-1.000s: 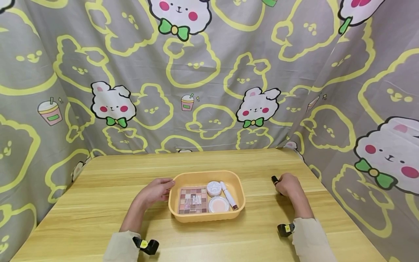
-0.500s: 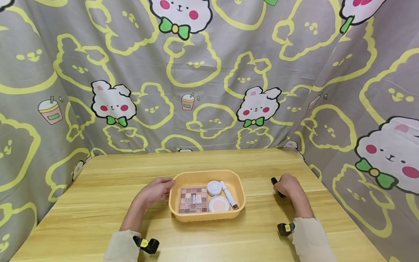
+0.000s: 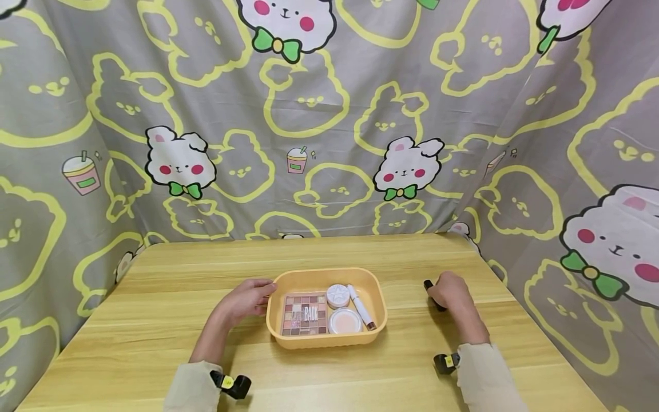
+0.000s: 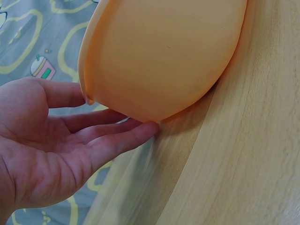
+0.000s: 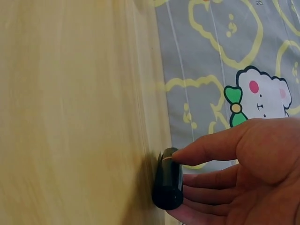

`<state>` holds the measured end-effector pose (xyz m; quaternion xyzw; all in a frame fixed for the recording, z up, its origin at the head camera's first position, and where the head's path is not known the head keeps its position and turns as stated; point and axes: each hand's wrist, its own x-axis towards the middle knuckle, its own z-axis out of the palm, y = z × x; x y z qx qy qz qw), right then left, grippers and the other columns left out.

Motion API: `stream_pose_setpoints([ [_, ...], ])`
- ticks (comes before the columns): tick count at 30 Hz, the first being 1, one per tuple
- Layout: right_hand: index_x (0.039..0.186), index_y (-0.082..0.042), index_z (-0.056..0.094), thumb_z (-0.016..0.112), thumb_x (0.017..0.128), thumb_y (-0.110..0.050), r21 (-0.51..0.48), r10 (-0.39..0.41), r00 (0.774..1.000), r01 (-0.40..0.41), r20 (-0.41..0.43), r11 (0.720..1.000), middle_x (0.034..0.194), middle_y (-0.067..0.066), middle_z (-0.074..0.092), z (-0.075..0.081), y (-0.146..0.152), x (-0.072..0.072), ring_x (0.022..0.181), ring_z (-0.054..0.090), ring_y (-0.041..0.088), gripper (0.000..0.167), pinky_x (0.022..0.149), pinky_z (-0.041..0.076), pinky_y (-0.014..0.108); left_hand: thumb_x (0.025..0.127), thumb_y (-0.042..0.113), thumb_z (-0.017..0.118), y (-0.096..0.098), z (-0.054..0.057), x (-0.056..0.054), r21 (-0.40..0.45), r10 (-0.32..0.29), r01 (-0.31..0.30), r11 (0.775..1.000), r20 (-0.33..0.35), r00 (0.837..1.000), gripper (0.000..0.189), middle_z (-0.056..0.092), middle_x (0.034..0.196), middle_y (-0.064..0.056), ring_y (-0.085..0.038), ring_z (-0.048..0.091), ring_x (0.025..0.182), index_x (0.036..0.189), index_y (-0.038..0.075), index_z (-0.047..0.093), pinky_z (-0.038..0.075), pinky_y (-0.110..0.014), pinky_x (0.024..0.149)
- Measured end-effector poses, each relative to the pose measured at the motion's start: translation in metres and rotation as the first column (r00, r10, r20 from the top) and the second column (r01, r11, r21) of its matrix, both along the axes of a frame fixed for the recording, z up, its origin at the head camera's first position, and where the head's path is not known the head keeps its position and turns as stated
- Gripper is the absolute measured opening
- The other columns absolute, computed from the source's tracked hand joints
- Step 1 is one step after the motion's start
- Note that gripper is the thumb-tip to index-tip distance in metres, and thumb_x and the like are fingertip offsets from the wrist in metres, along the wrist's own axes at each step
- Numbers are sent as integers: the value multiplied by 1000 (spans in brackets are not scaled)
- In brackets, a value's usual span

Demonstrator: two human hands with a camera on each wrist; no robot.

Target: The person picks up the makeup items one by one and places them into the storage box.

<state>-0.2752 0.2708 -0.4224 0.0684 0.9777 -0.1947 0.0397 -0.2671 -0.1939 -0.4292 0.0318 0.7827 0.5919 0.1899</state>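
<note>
An orange-yellow plastic basket (image 3: 325, 342) stands on the wooden table. Inside it lie an eyeshadow palette (image 3: 304, 323), a round white case with a star lid (image 3: 337, 296), a round compact (image 3: 345, 322) and a slim white tube (image 3: 362, 309) with a dark end. My left hand (image 3: 249, 298) holds the basket's left end, thumb at the rim and fingers against the outer wall (image 4: 164, 56). To the right of the basket, my right hand (image 3: 453, 290) pinches a black lipstick tube (image 5: 168, 185) with a thin gold band, close over the tabletop and partly hidden by the hand in the head view.
The table (image 3: 329, 377) reaches back to a grey curtain (image 3: 329, 137) with yellow outlines and white rabbits, which also closes off both sides. A black wrist camera (image 3: 237, 387) sits on the left sleeve, another wrist camera (image 3: 445, 363) on the right.
My right hand has shifted slightly left with the lipstick tube, whose visible end sits a little lower and nearer the basket. The left hand stays at the basket.
</note>
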Motion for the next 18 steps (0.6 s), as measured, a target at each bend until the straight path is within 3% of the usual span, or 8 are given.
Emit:
stream_pose_setpoints([
  [7,69,0,58,58,79,-7,-5,2,1000,-3,-26,1000,72,15,58,-3,-3,-1,63,52,28,12,57,43,31,108,23,46,0,1,1,-7,-6,6,1000,-3,1000,53,62,132,-25,-27,66,113,147,-12,41,59,-41,92],
  [18,76,4,62,60,80,-8,10,6,999,-5,-36,1000,78,19,61,-2,-4,0,67,54,30,13,59,45,33,108,22,45,1,2,1,-2,-3,3,1000,-5,1000,51,62,132,-25,-28,66,114,146,-12,41,59,-42,93],
])
